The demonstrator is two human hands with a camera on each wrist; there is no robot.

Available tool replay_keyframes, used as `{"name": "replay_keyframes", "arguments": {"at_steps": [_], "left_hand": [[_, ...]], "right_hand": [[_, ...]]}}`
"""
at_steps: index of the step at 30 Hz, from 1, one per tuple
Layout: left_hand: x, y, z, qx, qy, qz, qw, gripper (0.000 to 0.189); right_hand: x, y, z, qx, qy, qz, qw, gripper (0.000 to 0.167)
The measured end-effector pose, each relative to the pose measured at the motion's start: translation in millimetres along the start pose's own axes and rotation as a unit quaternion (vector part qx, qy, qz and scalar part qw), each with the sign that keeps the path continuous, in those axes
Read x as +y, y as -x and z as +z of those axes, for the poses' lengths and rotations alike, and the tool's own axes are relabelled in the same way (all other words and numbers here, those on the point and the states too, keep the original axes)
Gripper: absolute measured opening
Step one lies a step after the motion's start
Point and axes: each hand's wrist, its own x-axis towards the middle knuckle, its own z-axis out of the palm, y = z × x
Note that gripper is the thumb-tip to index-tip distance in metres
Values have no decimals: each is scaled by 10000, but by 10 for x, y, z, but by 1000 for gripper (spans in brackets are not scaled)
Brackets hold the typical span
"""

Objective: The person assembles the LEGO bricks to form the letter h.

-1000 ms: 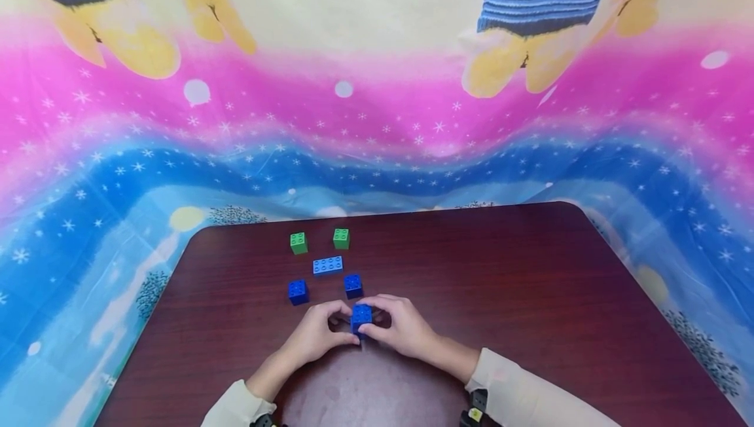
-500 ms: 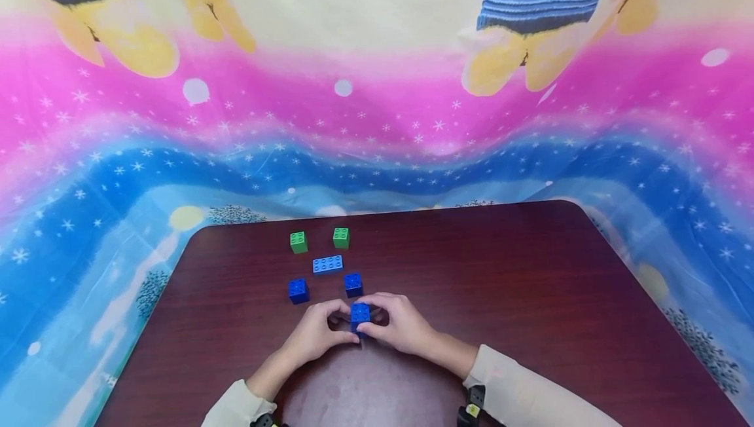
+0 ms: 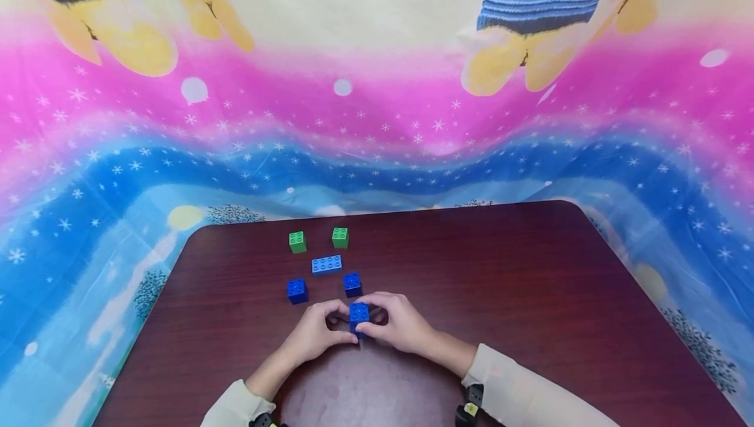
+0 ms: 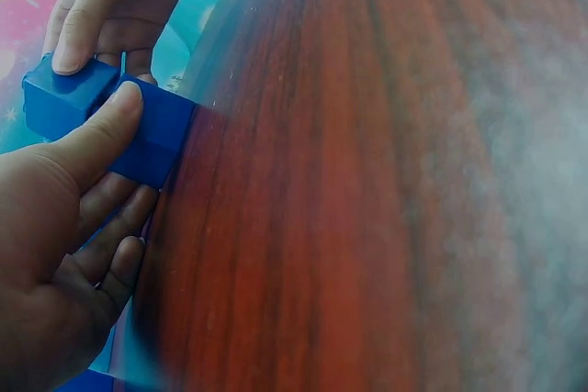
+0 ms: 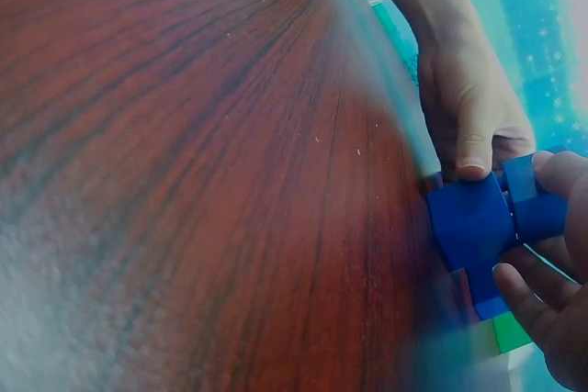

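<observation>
Two blue building bricks are stacked between my hands near the front of the table. My right hand (image 3: 406, 327) pinches the upper blue brick (image 3: 359, 312), its thumb on the near side. The lower blue brick (image 4: 156, 140) stands at the tabletop, mostly covered from above in the head view. My left hand (image 3: 315, 334) holds that lower brick, thumb (image 4: 115, 117) across its near face and fingers behind. In the right wrist view a thin seam shows between the upper brick (image 5: 537, 204) and the lower brick (image 5: 473, 222).
Just beyond my hands stand two more blue bricks, one on the left (image 3: 297, 290) and one on the right (image 3: 351, 285). Behind them lies a long light-blue brick (image 3: 326, 264). Two green bricks, left (image 3: 297, 241) and right (image 3: 340, 238), sit near the table's (image 3: 501, 270) back edge.
</observation>
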Motion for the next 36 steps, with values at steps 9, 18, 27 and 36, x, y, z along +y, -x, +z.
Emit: {"name": "replay_keyframes", "arguments": {"at_steps": [9,18,27,36], "left_hand": [[8,0,7,17,-74,0,10000,30],[-2,-1,6,78,-135,51,9999,30],[-15,-4,3,86,-143,95,9998,29],[-13,-1,5,57,-153,35,9999,31]], "right_hand": [[-1,2,-2,-34,105,-26,9999,38],[-22,0,-22,-69,642,-386,9972,38],[-44,-28,-28,-121,1061,-527,9929,36],[-19,-12,-6,-11,1255,-616,9902,35]]}}
